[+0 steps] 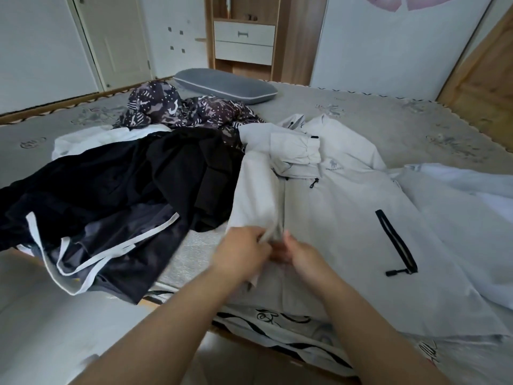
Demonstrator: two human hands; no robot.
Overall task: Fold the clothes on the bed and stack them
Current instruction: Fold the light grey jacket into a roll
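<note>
A light grey zip jacket (347, 218) lies spread face up on the bed (388, 118), collar away from me, with a black pocket zip on its right side. My left hand (241, 252) pinches the jacket's left front edge near the hem. Just beside it, my right hand (302, 255) grips the other front edge at the zip line. The two hands nearly touch. One sleeve lies folded across the chest. To the left sits a heap of black garments (133, 179) with white trim. A patterned dark garment (177, 107) lies behind that heap.
A grey pillow (224, 84) lies at the far side of the bed. White clothing (458, 184) is bunched at the right. A black-and-white printed cloth (280, 326) hangs over the near bed edge. A wooden cabinet with drawers (244, 43) stands behind.
</note>
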